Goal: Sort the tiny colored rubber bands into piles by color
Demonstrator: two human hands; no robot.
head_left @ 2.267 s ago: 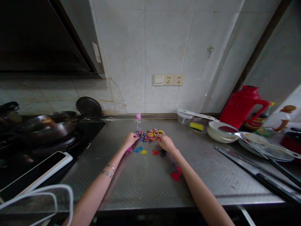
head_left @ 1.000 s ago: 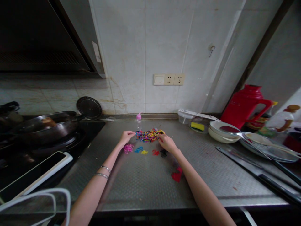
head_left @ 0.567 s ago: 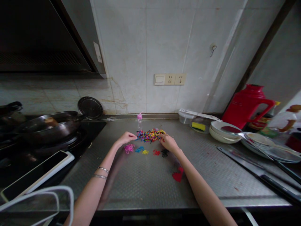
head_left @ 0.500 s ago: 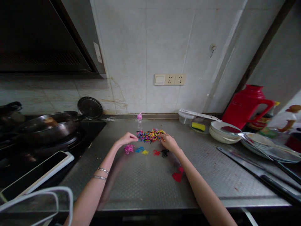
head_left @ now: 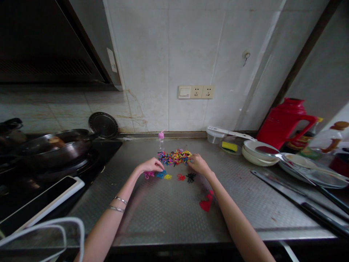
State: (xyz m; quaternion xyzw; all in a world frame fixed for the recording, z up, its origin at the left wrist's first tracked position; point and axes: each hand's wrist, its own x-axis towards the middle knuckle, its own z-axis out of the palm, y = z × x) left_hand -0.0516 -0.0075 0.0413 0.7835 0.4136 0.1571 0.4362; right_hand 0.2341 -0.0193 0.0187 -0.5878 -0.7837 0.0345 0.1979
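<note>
A heap of mixed coloured bands (head_left: 174, 157) lies near the back of the metal counter (head_left: 163, 211). In front of it sit small piles: pink (head_left: 148, 175), blue (head_left: 160, 174), yellow (head_left: 168, 177), red (head_left: 180, 177) and black (head_left: 191, 177). My left hand (head_left: 153, 165) is closed in a pinch right above the blue pile; anything between its fingertips is too small to make out. At the heap's right end my right hand (head_left: 197, 163) has its fingers bent together on the edge bands, their tips partly hidden. A small clear bottle with a pink top (head_left: 161, 135) stands behind the heap.
Red heart-shaped pieces (head_left: 206, 203) lie beside my right forearm. On the left are a pan (head_left: 54, 153) on the stove and a white-edged device (head_left: 43, 203). Bowls (head_left: 257, 156), a sponge (head_left: 229, 146), a long knife (head_left: 283, 193) and a red flask (head_left: 286, 122) occupy the right.
My left hand has moved from the heap's left edge forward and right, to above the blue pile. My right hand has shifted slightly at the heap's right end.
</note>
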